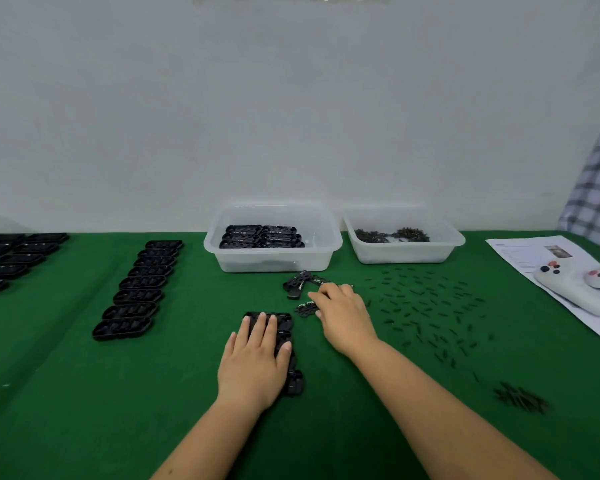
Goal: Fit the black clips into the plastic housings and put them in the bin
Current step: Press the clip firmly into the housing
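Two clear bins stand at the back of the green surface (66, 393): the left bin (273, 259) holds black housings in neat rows, the right bin (404, 252) a dark heap of small parts (too small to tell). The left hand (257, 362) lies flat, fingers straight, on a black housing (284, 327) — its grip released. The right hand (343, 315) reaches onto the black clips (300, 284) just beyond; whether it grasps one cannot be told.
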